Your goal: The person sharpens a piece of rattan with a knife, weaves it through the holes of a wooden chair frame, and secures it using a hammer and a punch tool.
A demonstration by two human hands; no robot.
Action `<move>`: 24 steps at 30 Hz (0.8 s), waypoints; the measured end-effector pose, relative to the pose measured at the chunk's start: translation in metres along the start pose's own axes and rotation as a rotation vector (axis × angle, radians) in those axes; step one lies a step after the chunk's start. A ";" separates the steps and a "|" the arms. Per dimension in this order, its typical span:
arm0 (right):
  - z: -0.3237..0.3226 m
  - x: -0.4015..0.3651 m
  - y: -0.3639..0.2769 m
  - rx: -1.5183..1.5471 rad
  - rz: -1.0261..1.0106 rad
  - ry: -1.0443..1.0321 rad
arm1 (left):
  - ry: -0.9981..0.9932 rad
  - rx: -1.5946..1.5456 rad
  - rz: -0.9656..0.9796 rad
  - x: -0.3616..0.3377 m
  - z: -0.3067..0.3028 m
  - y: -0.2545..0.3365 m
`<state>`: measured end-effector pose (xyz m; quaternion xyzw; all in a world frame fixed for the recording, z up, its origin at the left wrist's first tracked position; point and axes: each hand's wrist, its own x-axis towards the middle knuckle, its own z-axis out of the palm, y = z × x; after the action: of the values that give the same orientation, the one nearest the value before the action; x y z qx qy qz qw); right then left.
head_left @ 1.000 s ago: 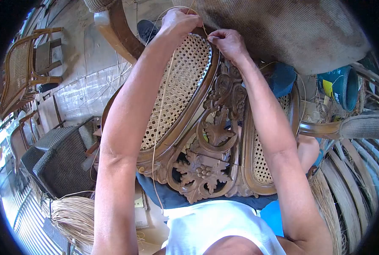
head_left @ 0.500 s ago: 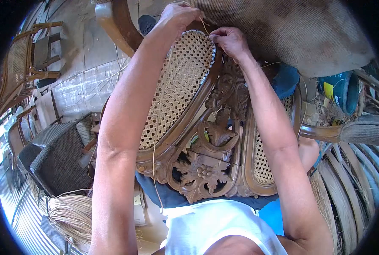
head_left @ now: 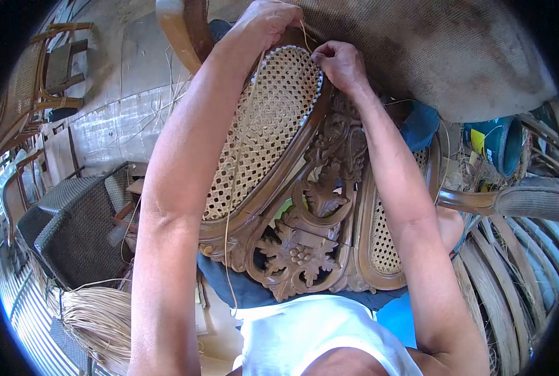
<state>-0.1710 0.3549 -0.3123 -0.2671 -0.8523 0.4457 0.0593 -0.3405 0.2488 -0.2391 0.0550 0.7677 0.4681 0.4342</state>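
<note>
A carved wooden chair back (head_left: 298, 254) lies across my lap, with a woven cane panel (head_left: 270, 119) set in its left opening. Past the panel's far rounded end, my left hand (head_left: 273, 20) is closed on a thin cane strand (head_left: 307, 39), its fingertips partly hidden. The strand curves from there to my right hand (head_left: 342, 64), which pinches it by thumb and forefinger beside the panel's right edge. Another loose strand (head_left: 227, 257) runs down over the panel and hangs off the near rail.
A coil of cane (head_left: 98, 316) lies at lower left beside a dark woven chair (head_left: 79, 232). Brown fabric-covered seat (head_left: 430, 50) spans the far side. To the right are a green bucket (head_left: 502, 141), a padded armrest (head_left: 527, 202) and long strips (head_left: 499, 276).
Both hands stay at the panel's far end with the strand between them, shifting only slightly. The whole view has tilted a little.
</note>
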 end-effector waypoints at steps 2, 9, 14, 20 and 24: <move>-0.001 -0.001 -0.004 -0.017 -0.024 0.000 | -0.001 -0.069 0.017 0.010 -0.004 -0.011; -0.002 -0.001 -0.010 -0.041 -0.030 -0.033 | 0.004 0.097 0.157 0.020 -0.008 -0.016; -0.008 0.003 -0.004 -0.194 -0.407 -0.036 | 0.364 0.670 0.243 -0.018 0.002 0.008; -0.005 0.000 -0.006 -0.153 -0.302 -0.040 | 0.219 0.598 0.333 -0.018 -0.013 0.000; -0.001 -0.007 -0.003 -0.208 -0.381 0.048 | 0.269 0.595 0.333 -0.006 -0.009 -0.013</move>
<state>-0.1659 0.3505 -0.3083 -0.1164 -0.9271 0.3299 0.1348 -0.3394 0.2326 -0.2442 0.2408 0.9011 0.2916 0.2122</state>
